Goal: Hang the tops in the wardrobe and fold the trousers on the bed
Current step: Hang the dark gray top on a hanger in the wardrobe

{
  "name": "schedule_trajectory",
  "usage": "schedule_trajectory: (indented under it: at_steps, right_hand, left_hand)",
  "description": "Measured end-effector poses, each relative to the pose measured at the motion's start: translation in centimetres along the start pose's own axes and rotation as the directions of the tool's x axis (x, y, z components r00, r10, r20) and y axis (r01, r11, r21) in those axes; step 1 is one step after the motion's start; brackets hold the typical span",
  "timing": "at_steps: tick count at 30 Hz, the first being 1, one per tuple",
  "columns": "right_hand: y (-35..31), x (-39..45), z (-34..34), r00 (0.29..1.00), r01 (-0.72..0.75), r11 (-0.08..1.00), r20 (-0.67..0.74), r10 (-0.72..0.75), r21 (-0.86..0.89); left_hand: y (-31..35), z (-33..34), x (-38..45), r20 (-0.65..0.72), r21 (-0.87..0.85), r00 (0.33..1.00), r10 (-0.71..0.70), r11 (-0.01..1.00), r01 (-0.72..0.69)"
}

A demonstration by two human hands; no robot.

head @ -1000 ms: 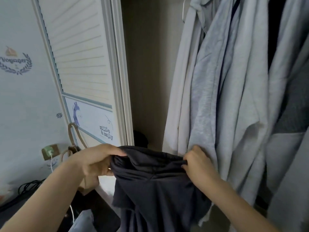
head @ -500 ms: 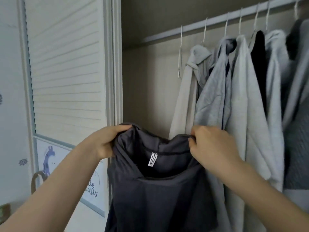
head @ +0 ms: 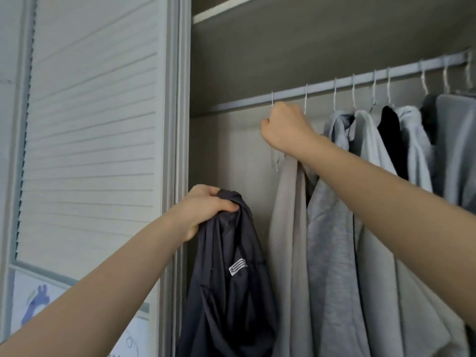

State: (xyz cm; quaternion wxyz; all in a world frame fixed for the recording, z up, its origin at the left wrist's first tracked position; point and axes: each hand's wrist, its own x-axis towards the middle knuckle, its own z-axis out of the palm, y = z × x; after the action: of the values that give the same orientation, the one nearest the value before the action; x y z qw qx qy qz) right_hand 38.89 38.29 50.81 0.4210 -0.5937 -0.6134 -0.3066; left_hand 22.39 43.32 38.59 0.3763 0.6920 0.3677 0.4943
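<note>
We find a home bedroom: a wardrobe rail [head: 334,85] carrying hung tops [head: 332,228], beside a louvred door [head: 92,124].

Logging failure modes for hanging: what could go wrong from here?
1. The left hand alone grips the dark top by a bunched edge; it may slip or stay crumpled.
2. The right hand grips a hanger beside the beige garment, so lifting it off the rail may snag that garment.
</note>
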Motion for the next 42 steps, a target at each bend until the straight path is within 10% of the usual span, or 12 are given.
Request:
schedule_trajectory:
  at_steps: [3, 6, 14, 19, 26, 35, 42]
  right_hand:
    - [0.0, 4.6, 2.5, 0.987, -0.136, 0.982, 0.071, 0.146, -0.127]
    - [0.6, 6.8, 4.3, 0.944, -0.279, 0.955, 0.150, 0.293, -0.103]
    - [2.6, 7.1, 6.5, 0.845, -0.523, 0.786, 0.319, 0.428, 0.330]
    - [3.4, 7.0, 7.5, 0.792, -0.606, 0.428, 0.461, 0.399, 0.670]
    - [2.6, 5.3, 6.5, 0.915, -0.404, 0.498, 0.332, 0.232, 0.767]
    - [3.9, -8.8, 4.0, 0.823, -0.567, 0.193, 0.543, 0.167, 0.801]
    - [8.4, -19.0, 0.1, 0.792, -0.608, 0.003, 0.607, 0.056, 0.794]
  left_hand:
    - [-0.5, -0.2, 0.8, 0.019, 0.277, 0.980, 0.196, 0.941, -0.194]
    - [-0.8, -0.6, 0.7, 0.135, 0.678, 0.909, 0.394, 0.632, -0.375]
    - [-1.1, -0.7, 1.2, 0.241, 0.803, 0.852, 0.465, 0.398, -0.444]
    - [-1.4, -0.7, 1.8, 0.197, 0.848, 0.926, 0.324, 0.417, -0.326]
    - [-1.8, -0.1, 1.7, 0.049, 0.411, 0.998, -0.045, 0.911, 0.020]
    - [-4.8, 1.8, -1.6, 0.360, 0.656, 0.659, -0.660, 0.682, 0.324]
    - [-7.8, 3.6, -3.8, 0.321, 0.197, 0.679, -0.660, 0.748, 0.634]
